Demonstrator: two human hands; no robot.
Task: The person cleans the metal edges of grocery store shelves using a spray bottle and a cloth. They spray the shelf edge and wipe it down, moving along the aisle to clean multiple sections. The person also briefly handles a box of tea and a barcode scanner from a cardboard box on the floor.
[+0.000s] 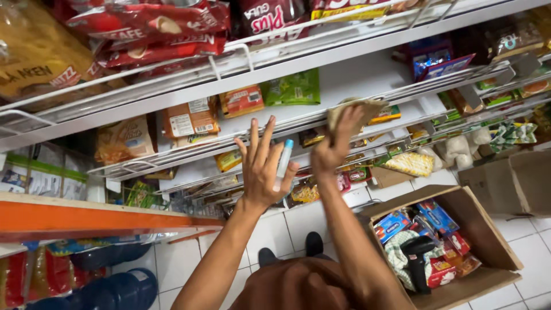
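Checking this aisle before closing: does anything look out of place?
One oddity: a black handheld scanner lies in the open cardboard box among snack packets and a cloth. Nothing looks spilled.

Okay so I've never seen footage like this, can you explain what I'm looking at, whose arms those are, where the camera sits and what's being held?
This is one picture from a camera worn on a person's head, looking down along their own arms at shop shelves. No machine is involved: both bare hands belong to the wearer. The left hand is spread open, with a small white tube with a light blue cap pinched against the thumb. The right hand presses a tan cloth against a bare white shelf. The other shelves hold packaged snacks. On the white tiled floor to the right stands an open cardboard box holding small packets, a cloth and a black handheld scanner. The person's dark shoes show below.
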